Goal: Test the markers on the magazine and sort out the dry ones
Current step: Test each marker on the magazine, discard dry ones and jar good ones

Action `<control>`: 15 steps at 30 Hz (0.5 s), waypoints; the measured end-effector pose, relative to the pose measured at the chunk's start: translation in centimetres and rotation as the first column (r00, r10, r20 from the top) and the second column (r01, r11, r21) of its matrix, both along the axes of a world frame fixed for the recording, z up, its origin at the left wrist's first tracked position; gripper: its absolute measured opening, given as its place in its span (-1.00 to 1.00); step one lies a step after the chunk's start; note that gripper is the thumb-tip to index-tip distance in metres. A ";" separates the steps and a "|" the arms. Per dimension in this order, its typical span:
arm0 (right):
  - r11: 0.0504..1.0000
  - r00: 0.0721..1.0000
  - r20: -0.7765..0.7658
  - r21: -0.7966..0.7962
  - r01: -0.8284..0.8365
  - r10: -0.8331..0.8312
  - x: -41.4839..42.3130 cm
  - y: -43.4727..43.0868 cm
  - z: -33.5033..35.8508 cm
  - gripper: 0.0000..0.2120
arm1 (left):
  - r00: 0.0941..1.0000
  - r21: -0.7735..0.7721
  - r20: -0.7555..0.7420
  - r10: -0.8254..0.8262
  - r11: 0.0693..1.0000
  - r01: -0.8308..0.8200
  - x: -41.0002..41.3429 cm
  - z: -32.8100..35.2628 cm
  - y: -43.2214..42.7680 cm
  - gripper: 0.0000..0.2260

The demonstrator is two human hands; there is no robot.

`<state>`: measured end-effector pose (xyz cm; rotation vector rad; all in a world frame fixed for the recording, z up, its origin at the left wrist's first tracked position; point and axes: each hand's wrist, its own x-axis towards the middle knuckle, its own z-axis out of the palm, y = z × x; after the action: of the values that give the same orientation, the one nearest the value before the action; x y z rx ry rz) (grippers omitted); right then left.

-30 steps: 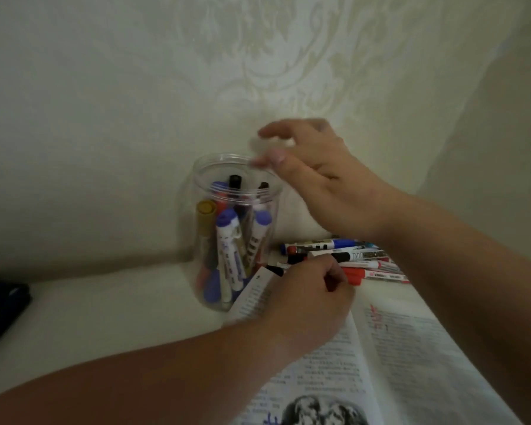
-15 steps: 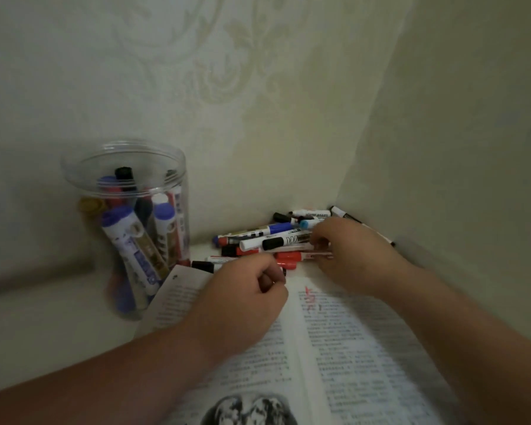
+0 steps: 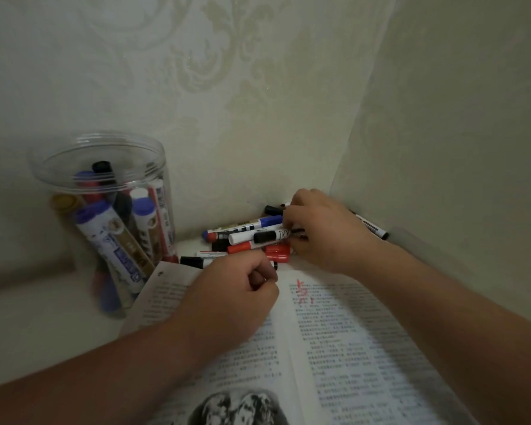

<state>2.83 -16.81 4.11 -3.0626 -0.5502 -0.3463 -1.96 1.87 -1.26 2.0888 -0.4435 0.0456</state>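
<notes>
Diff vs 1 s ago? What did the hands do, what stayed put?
The right hand left the spot above the jar rim and went down and right to the loose marker pile, where its fingers now curl onto a black-and-white marker. The view also swung right. Unchanged: the left hand stays fisted on the open magazine; the jar stays upright.

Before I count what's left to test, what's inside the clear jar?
Inside the clear jar stand leaning markers: blue-capped ones, a black cap, a gold cap. Their lower ends are blurred and overlap, so the count cannot be told.
</notes>
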 end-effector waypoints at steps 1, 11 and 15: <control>0.999 0.999 0.042 0.008 -0.034 0.033 -0.3 -0.3 0.1 -0.84 | 1.000 -0.024 0.006 0.011 1.000 -0.010 0.0 0.1 0.0 -0.85; 0.984 0.977 -0.151 0.112 -0.137 0.153 -7.8 -2.4 2.0 -0.73 | 0.943 0.146 0.324 -0.078 0.989 0.032 -1.3 0.8 0.1 -0.65; 0.835 0.950 -0.237 0.549 -0.041 0.203 -8.6 -3.4 1.0 -0.86 | 0.922 0.313 0.334 -0.197 0.946 0.089 -1.4 0.9 -0.1 -0.64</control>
<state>-5.72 -20.17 5.08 -2.4533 -0.5219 -0.0327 -3.37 1.81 -0.32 2.3378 -0.8739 0.2989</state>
